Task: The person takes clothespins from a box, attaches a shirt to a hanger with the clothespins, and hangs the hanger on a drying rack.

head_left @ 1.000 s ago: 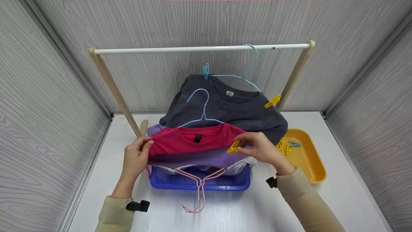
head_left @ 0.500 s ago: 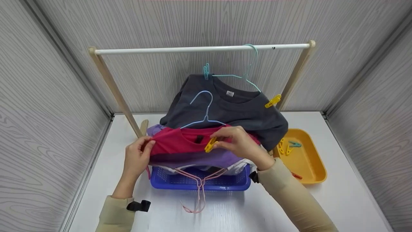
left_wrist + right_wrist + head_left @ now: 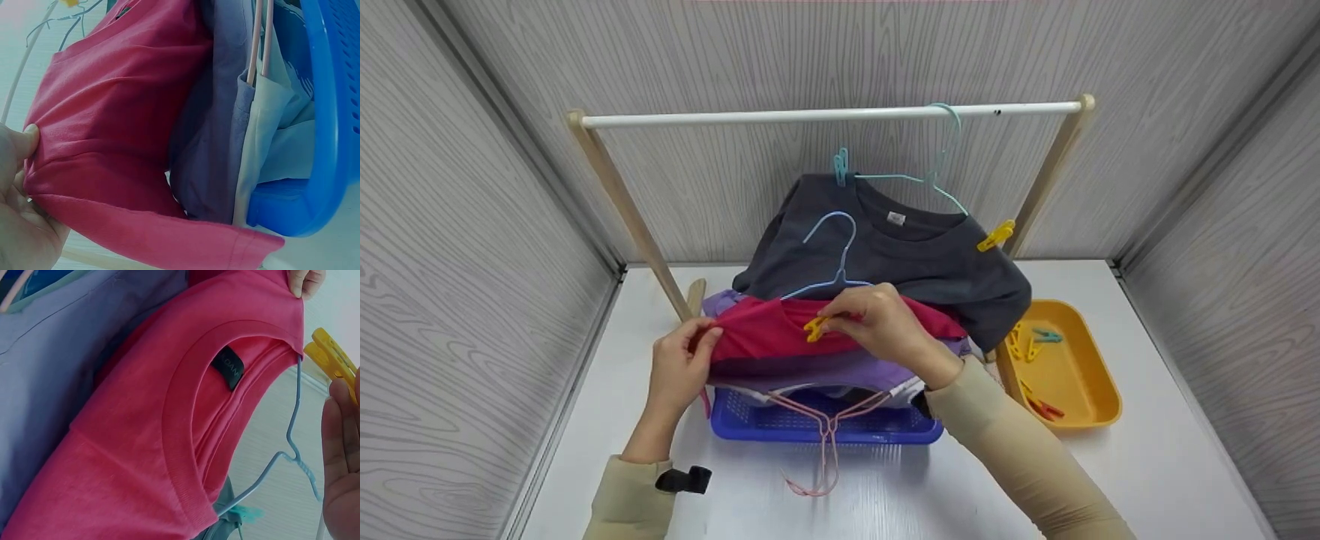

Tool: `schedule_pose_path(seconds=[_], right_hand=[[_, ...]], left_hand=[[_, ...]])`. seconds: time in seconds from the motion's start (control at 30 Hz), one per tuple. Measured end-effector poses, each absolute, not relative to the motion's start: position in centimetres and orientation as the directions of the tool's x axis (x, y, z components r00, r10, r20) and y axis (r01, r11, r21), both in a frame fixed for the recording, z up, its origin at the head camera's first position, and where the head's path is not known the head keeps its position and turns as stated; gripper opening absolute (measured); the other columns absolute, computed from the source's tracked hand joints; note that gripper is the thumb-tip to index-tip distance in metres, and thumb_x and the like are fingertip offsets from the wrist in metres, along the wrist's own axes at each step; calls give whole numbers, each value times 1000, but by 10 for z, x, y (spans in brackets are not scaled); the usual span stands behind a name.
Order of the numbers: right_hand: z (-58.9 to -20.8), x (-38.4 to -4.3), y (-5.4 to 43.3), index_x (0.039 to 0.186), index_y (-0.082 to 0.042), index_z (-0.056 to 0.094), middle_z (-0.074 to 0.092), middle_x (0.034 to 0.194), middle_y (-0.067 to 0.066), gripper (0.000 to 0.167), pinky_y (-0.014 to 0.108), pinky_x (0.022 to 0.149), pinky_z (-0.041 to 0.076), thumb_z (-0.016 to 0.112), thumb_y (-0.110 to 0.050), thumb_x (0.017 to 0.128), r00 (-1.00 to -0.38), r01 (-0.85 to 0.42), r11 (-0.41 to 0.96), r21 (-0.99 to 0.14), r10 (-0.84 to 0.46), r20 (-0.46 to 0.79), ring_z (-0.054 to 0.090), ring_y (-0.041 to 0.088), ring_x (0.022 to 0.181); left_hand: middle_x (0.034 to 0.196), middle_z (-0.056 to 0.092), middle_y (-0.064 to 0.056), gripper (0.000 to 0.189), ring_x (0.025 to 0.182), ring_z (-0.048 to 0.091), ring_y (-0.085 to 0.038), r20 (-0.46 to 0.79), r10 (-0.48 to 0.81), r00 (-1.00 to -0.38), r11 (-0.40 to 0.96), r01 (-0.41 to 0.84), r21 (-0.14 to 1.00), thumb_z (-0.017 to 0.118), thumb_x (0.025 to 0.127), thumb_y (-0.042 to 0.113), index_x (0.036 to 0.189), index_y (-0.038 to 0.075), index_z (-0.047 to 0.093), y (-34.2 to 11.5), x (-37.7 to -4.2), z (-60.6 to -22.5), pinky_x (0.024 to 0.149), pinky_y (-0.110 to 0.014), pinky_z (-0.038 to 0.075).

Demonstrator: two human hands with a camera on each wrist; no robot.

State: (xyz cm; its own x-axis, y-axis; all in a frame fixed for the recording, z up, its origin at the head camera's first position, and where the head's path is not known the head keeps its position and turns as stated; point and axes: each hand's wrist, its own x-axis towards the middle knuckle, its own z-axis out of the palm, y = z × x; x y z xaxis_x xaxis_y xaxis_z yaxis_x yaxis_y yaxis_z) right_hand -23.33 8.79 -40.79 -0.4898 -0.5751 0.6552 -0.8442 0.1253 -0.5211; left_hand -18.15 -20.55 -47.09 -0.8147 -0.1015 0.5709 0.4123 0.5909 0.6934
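A red T-shirt with a black neck label sits on a light-blue wire hanger, its hook pointing up. My left hand pinches the shirt's left shoulder between thumb and fingers; the left wrist view shows the cloth stretched from that thumb. My right hand pinches a yellow clothespin in front of the shirt's neckline. In the right wrist view the clothespin is near the collar's edge, beside the hanger. Part of the collar is hidden behind my right hand in the head view.
A dark grey T-shirt hangs from the white rail, with teal and yellow clothespins on it. A blue basket holds purple and white clothes with pink hangers. At right stands a yellow tray with several clothespins.
My right hand has moved left with the yellow clothespin, from the shirt's right shoulder to its neckline. The light-blue hanger has shifted slightly right. My left hand keeps its place.
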Motion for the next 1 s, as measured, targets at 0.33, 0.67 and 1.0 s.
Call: schedule_pose_path(seconds=[0.33,0.67,1.0], right_hand=[[-408,-237,68,84,-7,77,73,82,-3,8,24,67,54,83,-9,79,-418,-907,198,-372,-534,735,69,8,76],[-405,-237,52,87,-4,77,73,84,1,8,19,74,53,80,-4,81,-360,-929,141,-342,-555,750,69,10,79],[-395,-240,36,89,-6,77,73,86,0,7,19,77,52,79,-5,82,-330,-944,212,-253,-584,742,69,9,83]], left_hand=[[85,71,-12,6,75,62,-20,592,-109,-799,586,429,687,69,90,0,94,-4,70,-205,-183,-474,70,-17,43],[87,71,-13,7,78,63,-22,601,-101,-793,585,441,681,69,89,-1,95,-3,71,-205,-182,-474,73,-16,43],[88,71,-14,8,79,64,-19,617,-79,-783,567,474,674,71,87,-2,94,-4,71,-204,-183,-473,73,-14,44]])
